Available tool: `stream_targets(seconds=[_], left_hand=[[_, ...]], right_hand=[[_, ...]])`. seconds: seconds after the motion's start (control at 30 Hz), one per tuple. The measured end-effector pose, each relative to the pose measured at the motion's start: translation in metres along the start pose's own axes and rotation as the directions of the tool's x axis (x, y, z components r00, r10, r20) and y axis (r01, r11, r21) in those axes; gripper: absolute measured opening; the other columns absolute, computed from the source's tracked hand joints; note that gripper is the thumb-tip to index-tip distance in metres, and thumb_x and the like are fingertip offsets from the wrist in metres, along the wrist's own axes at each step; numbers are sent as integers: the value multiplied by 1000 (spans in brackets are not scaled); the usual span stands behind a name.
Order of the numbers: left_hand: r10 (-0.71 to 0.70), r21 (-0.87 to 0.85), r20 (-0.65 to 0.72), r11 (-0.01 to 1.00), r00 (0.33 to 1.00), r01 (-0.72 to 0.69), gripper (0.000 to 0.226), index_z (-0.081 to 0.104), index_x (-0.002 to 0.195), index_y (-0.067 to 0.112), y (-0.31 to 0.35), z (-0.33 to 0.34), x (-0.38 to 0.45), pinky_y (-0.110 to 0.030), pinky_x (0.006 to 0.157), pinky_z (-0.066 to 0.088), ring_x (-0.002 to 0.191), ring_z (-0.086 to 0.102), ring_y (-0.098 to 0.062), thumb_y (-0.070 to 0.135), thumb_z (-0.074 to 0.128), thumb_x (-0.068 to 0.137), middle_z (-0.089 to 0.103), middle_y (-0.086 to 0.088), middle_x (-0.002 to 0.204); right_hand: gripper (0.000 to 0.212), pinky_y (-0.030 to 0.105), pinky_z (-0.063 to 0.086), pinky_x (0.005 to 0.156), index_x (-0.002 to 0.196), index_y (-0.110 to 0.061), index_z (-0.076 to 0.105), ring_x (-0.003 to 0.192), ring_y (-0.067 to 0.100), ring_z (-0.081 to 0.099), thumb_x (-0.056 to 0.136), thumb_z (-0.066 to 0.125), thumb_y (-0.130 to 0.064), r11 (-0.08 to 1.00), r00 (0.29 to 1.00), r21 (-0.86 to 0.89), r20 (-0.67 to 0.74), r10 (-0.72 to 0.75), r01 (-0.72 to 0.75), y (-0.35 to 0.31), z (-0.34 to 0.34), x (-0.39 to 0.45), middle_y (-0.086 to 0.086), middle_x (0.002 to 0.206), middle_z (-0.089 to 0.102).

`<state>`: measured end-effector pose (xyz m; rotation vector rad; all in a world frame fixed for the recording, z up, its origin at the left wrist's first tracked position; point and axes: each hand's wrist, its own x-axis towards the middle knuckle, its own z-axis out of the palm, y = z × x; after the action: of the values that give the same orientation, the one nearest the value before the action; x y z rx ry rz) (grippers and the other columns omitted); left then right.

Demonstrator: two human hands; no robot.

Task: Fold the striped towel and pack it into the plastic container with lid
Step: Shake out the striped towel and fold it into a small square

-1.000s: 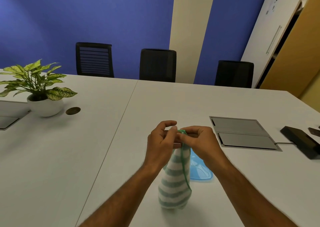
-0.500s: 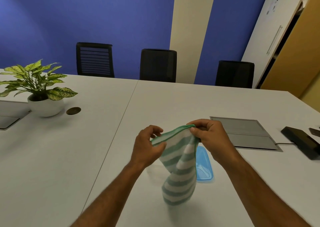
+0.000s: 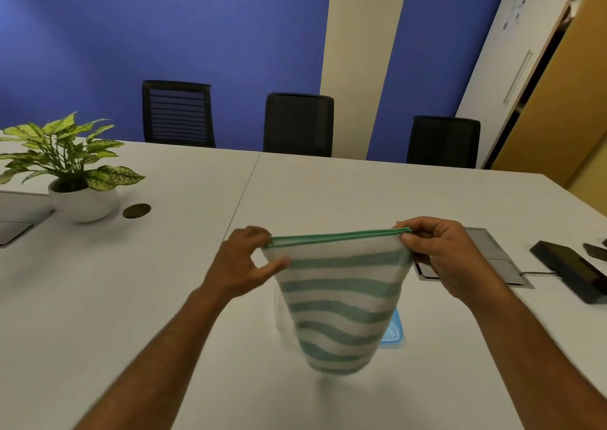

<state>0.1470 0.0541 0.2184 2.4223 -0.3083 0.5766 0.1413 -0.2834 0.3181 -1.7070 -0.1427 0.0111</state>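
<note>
While both hands, left hand (image 3: 243, 259) and right hand (image 3: 440, 252), pinch the once-folded striped towel (image 3: 341, 301) above the worktop (image 3: 328, 193), further folding and packing remain.

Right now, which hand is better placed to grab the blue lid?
Right. The lid lies on the table behind the towel's right side, below the right hand. The left hand would have to cross the towel. Both currently pinch its top corners.

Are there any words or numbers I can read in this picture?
No readable text anywhere.
Paper on the white door: dark marks, too small and blurred to read.
Striped towel, blue lid, plant pot: nothing written that shows.
</note>
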Motion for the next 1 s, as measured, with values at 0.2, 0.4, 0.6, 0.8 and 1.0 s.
stream_targets(seconds=[0.2,0.4,0.6,0.8,1.0], left_hand=[[185,-283,-174,931,967,-228,24,68,75,18,25,-32,23,-21,58,49,65,60,-8,40,76,80,66,13,72],[92,-483,-173,860,981,-165,27,61,86,37,39,-35,28,-10,59,51,66,64,-6,20,80,79,68,21,78],[-51,-654,-114,756,992,-36,35,52,74,38,37,-29,26,-22,57,42,62,48,-14,8,67,83,55,13,69],[-71,-756,-33,654,997,22,45,77,78,7,40,-25,20,-31,65,48,82,60,-24,-28,49,78,66,-16,88],[-60,-754,46,653,997,74,48,70,119,13,37,-19,15,-40,80,60,103,65,-30,-17,67,81,67,-14,122]], right_hand=[[32,20,60,60,81,-17,74,69,14,69,90,59,10,999,999,-30,-27,-17,16,15,-13,1,-2,71,78],[23,30,64,64,85,-14,51,78,22,66,92,60,6,991,982,-32,-134,-130,127,20,-16,1,19,86,65],[43,22,61,63,80,-3,74,78,13,67,90,41,22,983,985,-80,-29,-169,166,20,-13,-2,20,93,65],[46,54,55,68,100,-27,73,89,36,64,78,72,13,980,989,-139,-8,-146,144,35,-17,-1,12,118,67],[44,23,60,61,93,-11,80,79,22,76,50,88,-8,992,999,122,15,35,-36,47,-23,10,6,94,81]])
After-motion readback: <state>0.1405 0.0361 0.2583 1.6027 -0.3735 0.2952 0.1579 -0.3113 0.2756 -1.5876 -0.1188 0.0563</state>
